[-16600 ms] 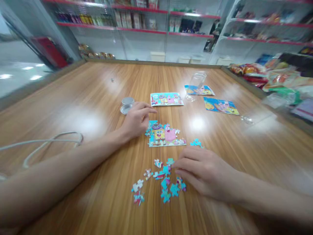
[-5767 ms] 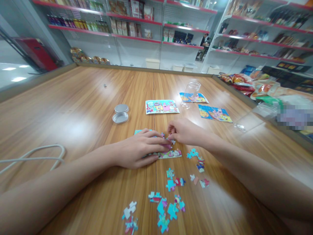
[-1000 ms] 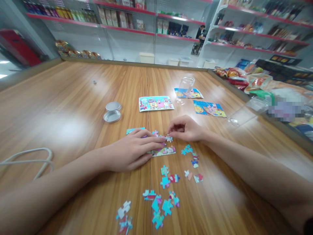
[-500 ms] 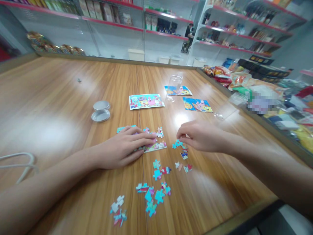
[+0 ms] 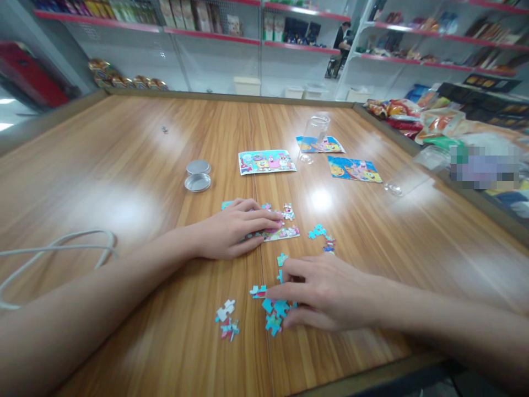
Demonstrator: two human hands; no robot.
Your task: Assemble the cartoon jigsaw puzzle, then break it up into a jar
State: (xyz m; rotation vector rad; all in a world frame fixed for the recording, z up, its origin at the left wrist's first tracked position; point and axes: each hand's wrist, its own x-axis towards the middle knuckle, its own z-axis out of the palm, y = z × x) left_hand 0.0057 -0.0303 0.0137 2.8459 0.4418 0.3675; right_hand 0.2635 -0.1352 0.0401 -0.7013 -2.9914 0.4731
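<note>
SHOP TABLE, JIGSAW IN HAND: At a wooden table [image 5: 124, 182], a person works a cartoon jigsaw w/ bare hands. The left hand [image 5: 233, 229] lies flat, palm down, fingers together & stretched out, pressing on the part-built puzzle [image 5: 285, 232], whose right edge shows past the fingertips. The right hand [image 5: 326, 292] rests palm down nearer the table's front edge, fingers out & slightly spread over the loose pieces [image 5: 273, 318]. Nothing is visibly pinched, tho whatever lies under the palm is hidden. The two hands are apart, the left one further from the body. Other pcs: pale pieces [image 5: 226, 317] left of the cluster and blue pieces [image 5: 318, 231] just right of the puzzle. Beyond lie two round tin lids [image 5: 197, 177], touching; a picture card [image 5: 266, 162]; a clear jar [image 5: 314, 135] at the edge of a second card [image 5: 328, 146]; and a third card [image 5: 354, 169] nr it. A white cable [image 5: 61, 245] loops at far left. Stocked shelves [image 5: 215, 33] line the back wall.
</note>
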